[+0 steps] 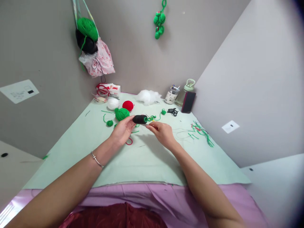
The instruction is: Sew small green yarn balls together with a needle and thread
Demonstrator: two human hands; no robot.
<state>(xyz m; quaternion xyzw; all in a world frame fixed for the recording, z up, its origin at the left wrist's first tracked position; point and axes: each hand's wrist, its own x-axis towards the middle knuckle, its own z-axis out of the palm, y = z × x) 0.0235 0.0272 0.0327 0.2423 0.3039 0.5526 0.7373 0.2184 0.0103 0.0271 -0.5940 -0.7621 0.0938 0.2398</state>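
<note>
A spool of black thread (139, 119) with a green core end lies sideways above the table, held in the fingers of my left hand (123, 129). My right hand (163, 132) is closed in a pinch just below the spool's right end. Whatever it pinches is too thin or hidden to make out. Behind the spool sit a green yarn ball (122, 114), a red yarn ball (128, 105) and a white yarn ball (113, 103). A small green ball (109, 123) lies left of my left hand. Under it a red yarn loop (129, 141) shows.
White stuffing (148, 97), a pen cup (171, 96), a bottle (182, 95) and a phone (188, 102) stand along the back. Black-handled scissors (173, 111) lie before them. Yarn scraps (201, 133) are scattered at right. A plastic tub (100, 98) stands back left.
</note>
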